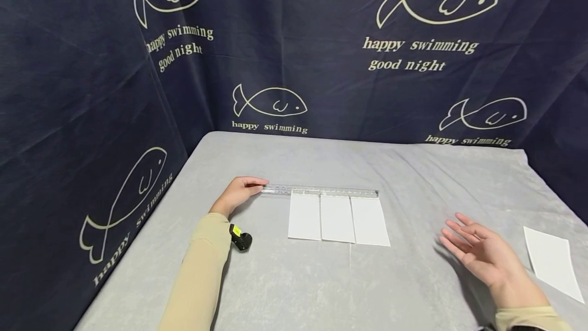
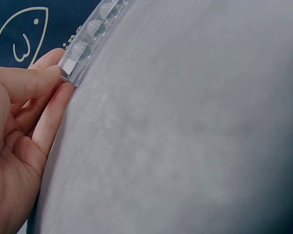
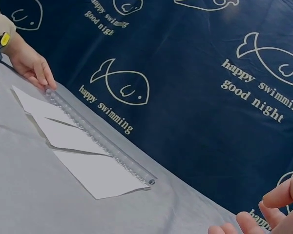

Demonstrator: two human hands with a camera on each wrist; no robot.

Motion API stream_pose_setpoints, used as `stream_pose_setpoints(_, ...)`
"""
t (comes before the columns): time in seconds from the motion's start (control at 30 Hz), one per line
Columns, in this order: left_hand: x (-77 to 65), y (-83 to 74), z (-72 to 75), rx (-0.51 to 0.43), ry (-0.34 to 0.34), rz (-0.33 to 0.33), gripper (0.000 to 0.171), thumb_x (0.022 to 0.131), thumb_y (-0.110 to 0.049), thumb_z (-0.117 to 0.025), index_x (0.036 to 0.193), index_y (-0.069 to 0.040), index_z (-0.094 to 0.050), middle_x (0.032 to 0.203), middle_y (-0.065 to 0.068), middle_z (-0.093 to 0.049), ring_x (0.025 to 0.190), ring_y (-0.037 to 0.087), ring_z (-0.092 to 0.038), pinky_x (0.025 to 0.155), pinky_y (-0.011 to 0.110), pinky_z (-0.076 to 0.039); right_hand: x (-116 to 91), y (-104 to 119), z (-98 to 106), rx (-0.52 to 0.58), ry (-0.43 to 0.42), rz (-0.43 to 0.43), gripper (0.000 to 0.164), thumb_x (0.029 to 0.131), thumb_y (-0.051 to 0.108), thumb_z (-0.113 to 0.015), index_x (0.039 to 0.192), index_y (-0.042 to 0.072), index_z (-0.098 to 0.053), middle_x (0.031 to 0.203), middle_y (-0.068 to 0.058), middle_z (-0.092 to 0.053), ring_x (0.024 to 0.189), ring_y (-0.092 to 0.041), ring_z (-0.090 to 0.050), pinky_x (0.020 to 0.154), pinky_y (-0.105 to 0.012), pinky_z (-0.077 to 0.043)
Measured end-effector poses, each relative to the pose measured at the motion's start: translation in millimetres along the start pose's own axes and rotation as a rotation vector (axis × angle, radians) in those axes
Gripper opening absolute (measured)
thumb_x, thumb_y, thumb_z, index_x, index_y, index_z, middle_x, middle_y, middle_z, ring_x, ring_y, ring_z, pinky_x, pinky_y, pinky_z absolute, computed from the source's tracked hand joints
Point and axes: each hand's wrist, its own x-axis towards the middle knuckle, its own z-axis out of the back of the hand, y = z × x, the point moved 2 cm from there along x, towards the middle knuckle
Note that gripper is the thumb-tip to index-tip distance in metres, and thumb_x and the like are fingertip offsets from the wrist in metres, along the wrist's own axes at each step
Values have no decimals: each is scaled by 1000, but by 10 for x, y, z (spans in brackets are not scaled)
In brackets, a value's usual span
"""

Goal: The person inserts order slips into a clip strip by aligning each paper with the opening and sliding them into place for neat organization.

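My left hand (image 1: 237, 193) pinches the left end of a clear plastic ruler (image 1: 331, 191) between thumb and fingers. Round shapes run along this ruler, plain in the left wrist view. Below it lie three white paper cards side by side: a left card (image 1: 304, 217), a middle card (image 1: 337, 219) and a right card (image 1: 370, 222). Their top edges meet the ruler; whether they tuck under it I cannot tell. Off to the right, my right hand (image 1: 487, 257) hovers over the table with fingers spread loosely, holding nothing. Only its fingertips (image 3: 278, 195) enter the right wrist view.
Another white paper card (image 1: 553, 264) lies at the table's right side, beyond my right hand. A grey cloth covers the table (image 1: 285, 290). Dark blue curtains (image 1: 331, 65) with fish drawings stand behind and at both sides. A small black device (image 1: 241, 239) is on my left wrist.
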Motion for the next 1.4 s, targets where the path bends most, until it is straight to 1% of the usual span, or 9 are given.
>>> stream_pose_setpoints(0.13,-3,6,-1,3,0,-5,24,88,-9,-64,111,-9,-69,124,8,-59,120,23,-47,104,38,-30,-2,39,38,22,-1,4,37,97,-3,-30,100,1,-67,101,-18,-63,96,-35,-60,92,-45,-45)
stream_pose_setpoints(0.43,20,20,-4,-2,6,-12,25,88,-9,-64,112,-9,-69,123,8,-59,120,23,-47,104,38,-30,-50,114,140,57,26,1,38,97,-3,-29,102,-1,-67,103,-20,-63,98,-36,-60,93,-46,-43)
stream_pose_setpoints(0.63,17,28,-1,1,6,-7,24,88,-9,-64,111,-9,-70,122,7,-60,118,22,-48,103,38,-30,-68,132,187,76,-1,5,38,97,-2,-30,100,-1,-67,101,-20,-63,97,-38,-60,93,-46,-43)
stream_pose_setpoints(0.77,14,23,-2,2,3,-7,24,88,-9,-64,111,-9,-70,122,7,-60,118,23,-48,103,38,-31,-103,164,208,109,-3,3,37,98,-2,-30,100,-2,-67,101,-21,-63,97,-39,-59,94,-46,-42)
stream_pose_setpoints(0.9,13,13,-1,3,0,-4,24,87,-9,-64,110,-10,-70,122,7,-60,119,23,-47,104,38,-30,-133,202,217,145,25,2,38,98,-1,-29,101,-3,-66,102,-23,-62,98,-41,-59,95,-47,-41)
stream_pose_setpoints(1.0,11,14,0,2,0,-3,24,88,-9,-64,111,-10,-70,122,7,-60,119,23,-47,104,38,-30,-151,223,225,164,22,3,38,98,-1,-28,102,-3,-66,101,-23,-61,98,-41,-58,96,-47,-41)
stream_pose_setpoints(1.13,14,9,-4,-5,2,-2,24,88,-9,-64,111,-9,-70,122,7,-60,119,22,-47,104,38,-30,-180,259,264,191,6,6,38,98,0,-28,102,-3,-66,101,-23,-61,97,-43,-58,97,-46,-39)
stream_pose_setpoints(1.4,21,22,-3,12,2,-7,24,88,-10,-64,111,-10,-70,123,7,-59,120,22,-46,105,38,-29,-206,317,368,231,19,5,39,99,2,-27,103,-4,-65,103,-24,-60,99,-43,-57,100,-47,-36)
